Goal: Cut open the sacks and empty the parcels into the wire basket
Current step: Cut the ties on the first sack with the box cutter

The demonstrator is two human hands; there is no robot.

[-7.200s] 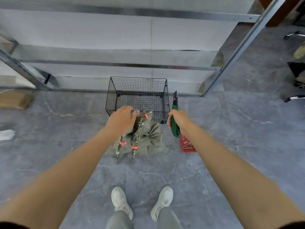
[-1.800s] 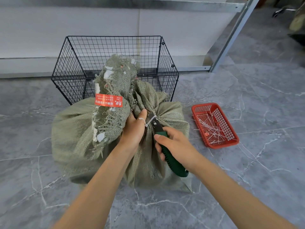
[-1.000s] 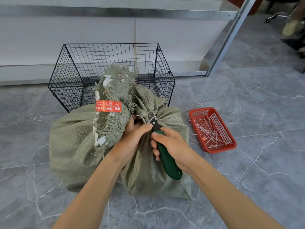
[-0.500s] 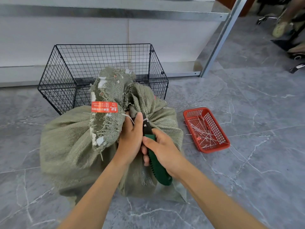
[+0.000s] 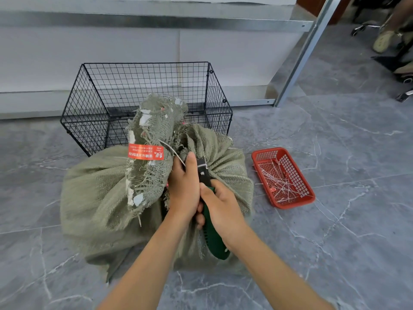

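A full olive woven sack (image 5: pixel 96 198) stands on the grey floor in front of the black wire basket (image 5: pixel 143 92). Its frayed, bunched neck (image 5: pixel 154 139) carries a red label and a white cable tie (image 5: pixel 172 151). My left hand (image 5: pixel 184 189) grips the gathered neck just below the tie. My right hand (image 5: pixel 220 209) holds a green-handled utility knife (image 5: pixel 211 229), its black tip up against the neck beside my left thumb. No parcels show inside the wire basket.
A small red plastic tray (image 5: pixel 301 198) holding several cut white cable ties lies on the floor to the right. A metal shelf frame (image 5: pixel 306 48) and white wall panel stand behind the basket. Chair casters and another person's shoe (image 5: pixel 382 41) are at the far right.
I have crouched down to the sack since the oldest frame. Over the last second my right hand has brought the knife closer against my left hand at the tied neck; the sack stays put.
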